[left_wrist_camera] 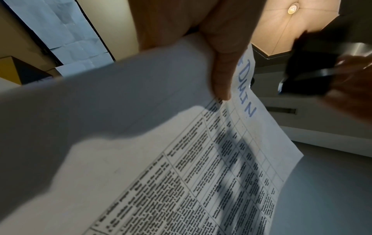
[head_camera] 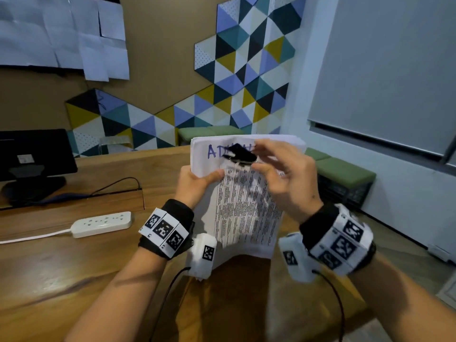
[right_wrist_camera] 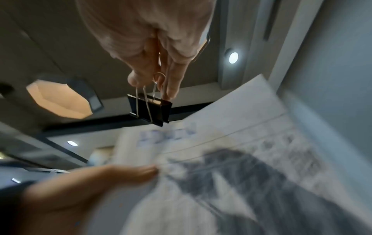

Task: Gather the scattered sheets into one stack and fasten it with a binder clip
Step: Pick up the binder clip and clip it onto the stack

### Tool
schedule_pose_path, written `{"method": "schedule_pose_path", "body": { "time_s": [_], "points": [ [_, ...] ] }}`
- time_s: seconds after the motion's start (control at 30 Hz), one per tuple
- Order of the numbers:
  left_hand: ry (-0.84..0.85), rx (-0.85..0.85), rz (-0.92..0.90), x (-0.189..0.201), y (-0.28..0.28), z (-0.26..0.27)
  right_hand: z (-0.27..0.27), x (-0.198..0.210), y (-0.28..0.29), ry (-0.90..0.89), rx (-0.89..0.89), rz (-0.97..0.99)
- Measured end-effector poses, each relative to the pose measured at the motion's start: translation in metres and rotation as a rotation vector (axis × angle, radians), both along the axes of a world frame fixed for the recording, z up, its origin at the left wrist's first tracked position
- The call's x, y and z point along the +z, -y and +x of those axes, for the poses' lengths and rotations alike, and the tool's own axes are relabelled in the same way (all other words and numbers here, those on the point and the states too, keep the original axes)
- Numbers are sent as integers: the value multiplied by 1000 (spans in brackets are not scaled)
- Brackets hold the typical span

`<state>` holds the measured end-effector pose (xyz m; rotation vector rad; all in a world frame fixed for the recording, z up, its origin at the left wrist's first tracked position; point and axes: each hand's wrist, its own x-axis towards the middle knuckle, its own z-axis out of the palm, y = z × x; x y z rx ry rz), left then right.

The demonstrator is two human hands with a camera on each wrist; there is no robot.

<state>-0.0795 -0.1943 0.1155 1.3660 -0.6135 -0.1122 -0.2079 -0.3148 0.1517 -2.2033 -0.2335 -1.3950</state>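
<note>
A stack of printed sheets [head_camera: 243,206], with a table of text and blue handwriting at the top, is held upright above the table. My left hand [head_camera: 197,182] grips its left edge, thumb [left_wrist_camera: 222,76] pressed on the front page. My right hand [head_camera: 278,166] pinches the wire handles of a black binder clip [head_camera: 240,153] in front of the stack's top part. In the right wrist view the binder clip [right_wrist_camera: 150,109] hangs from my fingertips [right_wrist_camera: 173,90], just above the top edge of the sheets [right_wrist_camera: 231,143], apart from them.
A wooden table [head_camera: 61,267] carries a white power strip [head_camera: 103,223] at the left and a black monitor [head_camera: 34,154] at the far left. Green benches [head_camera: 343,171] stand by the wall at the right.
</note>
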Motion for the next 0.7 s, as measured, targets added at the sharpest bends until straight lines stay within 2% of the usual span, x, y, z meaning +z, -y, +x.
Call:
{"method": "schedule_pose_path", "body": {
  "time_s": [0.17,0.37,0.5,0.7],
  "points": [
    [-10,-32,-6,1,-1,1,18,21,35,40,-164,-263],
    [18,-36,-6,1,2,1,21,33,41,2,-186,-502],
    [41,-71,0,1,4,-2,24,44,34,7,-142,-508],
    [58,-106,-10,-2,-1,-1,23,60,30,-78,-78,-454]
  ]
}}
